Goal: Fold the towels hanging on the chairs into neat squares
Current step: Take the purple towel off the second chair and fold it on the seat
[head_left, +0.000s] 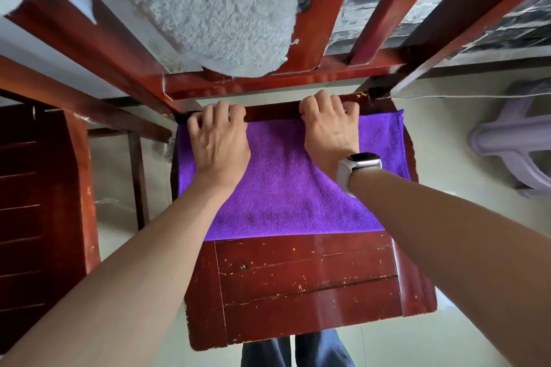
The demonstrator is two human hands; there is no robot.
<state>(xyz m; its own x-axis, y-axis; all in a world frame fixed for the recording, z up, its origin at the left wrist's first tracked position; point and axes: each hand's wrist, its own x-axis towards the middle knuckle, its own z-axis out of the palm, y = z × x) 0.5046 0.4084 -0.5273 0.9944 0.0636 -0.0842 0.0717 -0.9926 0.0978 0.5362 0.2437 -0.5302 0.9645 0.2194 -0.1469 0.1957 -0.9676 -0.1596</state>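
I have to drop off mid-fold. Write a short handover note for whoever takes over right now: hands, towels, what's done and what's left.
Left hand: fingers curled over the far edge of the purple towel, gripping it.
Right hand: the same, further right along that edge; watch on its wrist.
The purple towel lies flat on the chair seat, covering its far half. Whether it is already doubled cannot be told.
A grey fluffy towel hangs on the chair back, unfolded.
Left: finish the purple towel into a square, then fold the grey one.
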